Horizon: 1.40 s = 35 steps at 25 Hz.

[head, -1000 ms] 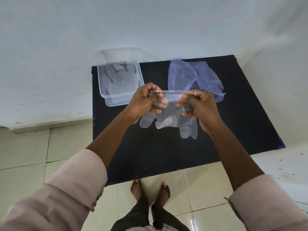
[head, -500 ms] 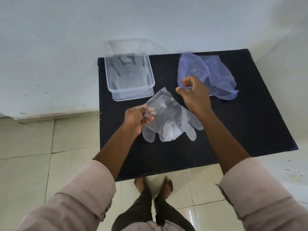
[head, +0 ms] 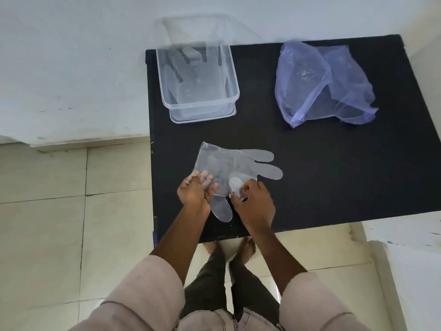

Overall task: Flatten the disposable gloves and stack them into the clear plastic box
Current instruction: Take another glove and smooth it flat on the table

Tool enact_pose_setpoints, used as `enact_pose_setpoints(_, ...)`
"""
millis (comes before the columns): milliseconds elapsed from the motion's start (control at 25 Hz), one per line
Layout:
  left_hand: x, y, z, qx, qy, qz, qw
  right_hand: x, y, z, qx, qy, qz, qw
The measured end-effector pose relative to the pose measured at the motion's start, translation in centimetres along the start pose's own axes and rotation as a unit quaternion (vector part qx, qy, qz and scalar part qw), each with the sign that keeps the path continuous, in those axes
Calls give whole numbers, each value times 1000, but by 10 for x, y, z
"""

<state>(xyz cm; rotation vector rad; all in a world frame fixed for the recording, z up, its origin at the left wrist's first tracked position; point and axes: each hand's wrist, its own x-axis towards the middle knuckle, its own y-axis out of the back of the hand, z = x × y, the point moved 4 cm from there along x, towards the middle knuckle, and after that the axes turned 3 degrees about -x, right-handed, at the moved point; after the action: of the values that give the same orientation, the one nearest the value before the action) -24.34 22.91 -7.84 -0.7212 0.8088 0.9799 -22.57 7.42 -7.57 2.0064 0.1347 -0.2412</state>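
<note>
One clear disposable glove (head: 235, 168) lying on the black tabletop (head: 310, 187) at about six o'clock from the clear plastic box (head: 198, 96), cuff toward ten o'clock, long fingers splayed toward three o'clock, thumb trailing toward six. Left hand (head: 193, 191) spread with straight fingers, pressing the cuff-side edge down; right hand (head: 254, 201) pinching one folded-back glove finger (head: 236, 185) between thumb and fingertips. Hands close together, both on the film.

Best done, by the look of it: anchor kept flat and steady on the left, folded finger drawn outward toward three o'clock until level with the others, then a smoothing sweep from cuff to tips to push trapped air out; thin film likely to cling and crease again if tugged fast.

Already inside the box: at least one flattened glove, pale against the bottom. Bluish plastic bag (head: 327, 84) crumpled at three o'clock from the box, well apart from the work.

Matte dark top, set against a white wall (head: 71, 56); pale floor tiles (head: 47, 223) below, bare feet at the near edge
</note>
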Motion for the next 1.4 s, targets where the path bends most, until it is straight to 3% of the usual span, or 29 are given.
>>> enact_pose_setpoints(200,2,2,-2,8,-14,-3,1000,4,-3,2,-17,9,69,997)
enact_pose_setpoints(360,5,5,-3,9,-14,0,1000,5,7,12,97,-83,125,984)
enact_pose_setpoints(520,7,9,-4,7,-15,9,1000,3,17,31,306,-235,183,904)
enact_pose_setpoints(640,7,11,0,-5,-18,13,1000,1,13,46,430,-356,153,815)
enact_pose_setpoints(720,6,11,5,-12,-28,5,1000,0,15,55,451,-395,141,788)
enact_pose_setpoints(800,2,6,13,0,-50,-16,999,2,27,60,432,-389,149,800)
enact_pose_setpoints(880,-5,-2,23,30,-88,-42,995,8,45,61,392,-354,158,834)
enact_pose_setpoints(1000,-21,-19,40,105,-167,-81,977,19,66,52,379,-293,125,869)
enact_pose_setpoints(1240,-79,-86,93,289,-363,-236,854,57,117,4,431,-155,-1,889)
enact_pose_setpoints(1320,-106,-113,107,349,-421,-292,785,68,139,-5,468,-141,4,873)
enact_pose_setpoints(1400,-136,-133,112,398,-503,-353,681,74,160,-3,502,-141,20,853)
